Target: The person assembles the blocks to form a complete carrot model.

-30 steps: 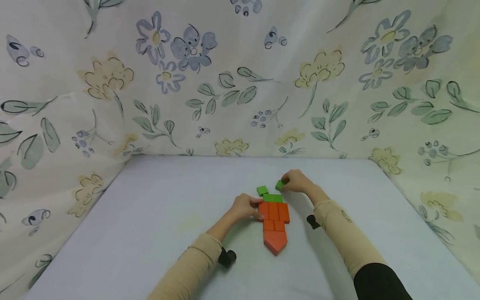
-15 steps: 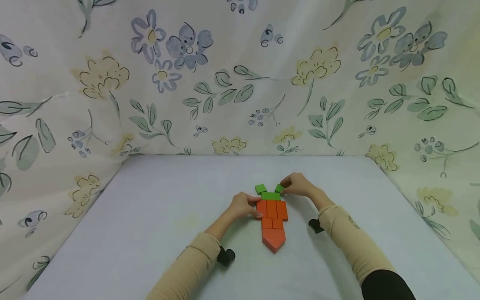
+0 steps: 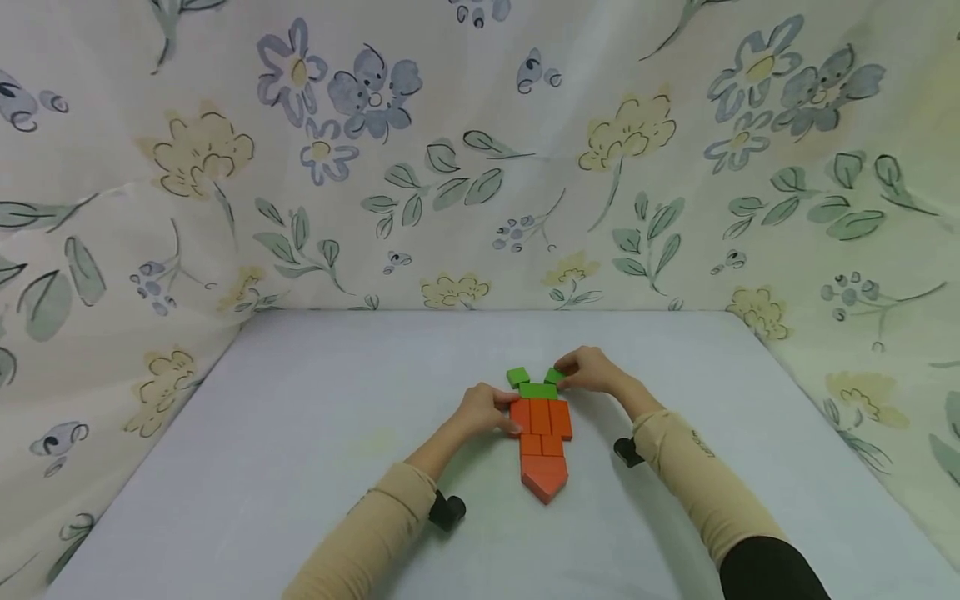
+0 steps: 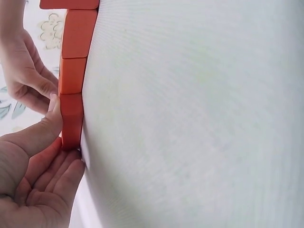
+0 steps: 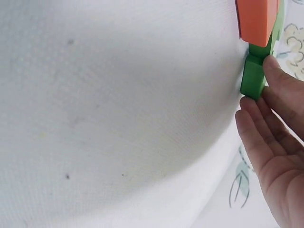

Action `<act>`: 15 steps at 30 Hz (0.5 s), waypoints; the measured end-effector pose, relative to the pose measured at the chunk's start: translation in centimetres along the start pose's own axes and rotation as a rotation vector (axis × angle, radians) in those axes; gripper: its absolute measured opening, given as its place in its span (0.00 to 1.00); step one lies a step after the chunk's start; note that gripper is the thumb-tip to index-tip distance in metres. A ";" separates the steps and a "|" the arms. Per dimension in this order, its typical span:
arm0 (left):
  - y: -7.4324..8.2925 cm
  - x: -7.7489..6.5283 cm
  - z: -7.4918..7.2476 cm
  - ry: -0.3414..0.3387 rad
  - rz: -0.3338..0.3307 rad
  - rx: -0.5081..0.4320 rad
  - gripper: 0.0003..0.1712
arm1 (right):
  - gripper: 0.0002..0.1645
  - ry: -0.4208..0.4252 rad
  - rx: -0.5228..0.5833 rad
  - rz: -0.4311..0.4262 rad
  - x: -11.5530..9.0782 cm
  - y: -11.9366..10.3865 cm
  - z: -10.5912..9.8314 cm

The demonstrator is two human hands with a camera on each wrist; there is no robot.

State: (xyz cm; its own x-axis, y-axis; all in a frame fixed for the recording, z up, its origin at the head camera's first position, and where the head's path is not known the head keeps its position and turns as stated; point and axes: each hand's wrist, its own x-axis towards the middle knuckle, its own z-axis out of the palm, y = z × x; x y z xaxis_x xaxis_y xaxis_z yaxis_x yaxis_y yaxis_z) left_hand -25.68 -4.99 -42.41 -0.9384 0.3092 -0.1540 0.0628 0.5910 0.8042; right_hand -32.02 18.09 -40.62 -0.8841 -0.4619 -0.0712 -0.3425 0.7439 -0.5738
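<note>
Flat toy blocks lie together on a white table in a carrot-like shape. At its top a long green block has a small green block at its left corner. The right hand pinches another small green block at the right corner; in the right wrist view this green block sits between thumb and fingertips. The left hand pinches the leftmost orange block by its ends, thumb near, fingers far. In the left wrist view, thumb and fingers are at the end of that orange block.
Two more upright orange blocks stand beside the held one. Below are two small orange blocks and a pointed orange-red piece. Flowered cloth hangs behind and beside the white table. Black cameras sit at the wrists.
The right hand has brought its green block left and nearer, from apart to the long green block's right corner. The left hand keeps its hold; the whole view has shifted slightly.
</note>
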 end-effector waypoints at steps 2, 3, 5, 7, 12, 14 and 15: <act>0.1 0.0 0.0 -0.007 0.010 0.012 0.32 | 0.22 -0.004 -0.004 -0.006 0.0 -0.1 -0.1; 0.1 0.1 -0.1 -0.010 0.018 0.020 0.32 | 0.22 -0.007 -0.008 -0.009 0.0 0.0 -0.1; 0.1 0.1 -0.1 -0.019 0.025 0.039 0.33 | 0.23 -0.004 -0.007 -0.002 0.0 0.0 -0.1; 0.2 0.2 -0.1 -0.027 0.035 0.060 0.33 | 0.24 0.001 -0.018 -0.005 -0.1 0.1 -0.2; 0.2 0.0 -0.3 -0.036 0.067 0.115 0.33 | 0.23 0.036 -0.022 0.023 -0.5 0.2 -0.6; 0.2 0.0 -0.4 -0.032 0.083 0.134 0.33 | 0.23 0.051 -0.016 0.031 -0.5 0.4 -0.6; 0.2 -0.1 -0.4 -0.029 0.091 0.144 0.32 | 0.22 0.056 -0.013 0.034 -0.6 0.6 -0.7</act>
State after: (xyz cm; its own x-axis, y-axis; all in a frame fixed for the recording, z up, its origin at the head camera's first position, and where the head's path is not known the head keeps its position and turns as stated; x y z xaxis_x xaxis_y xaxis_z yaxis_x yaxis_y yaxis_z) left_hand -25.74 -5.23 -41.99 -0.9166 0.3865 -0.1023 0.1972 0.6596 0.7252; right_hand -31.92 19.10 -40.34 -0.9117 -0.4085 -0.0441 -0.3157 0.7651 -0.5612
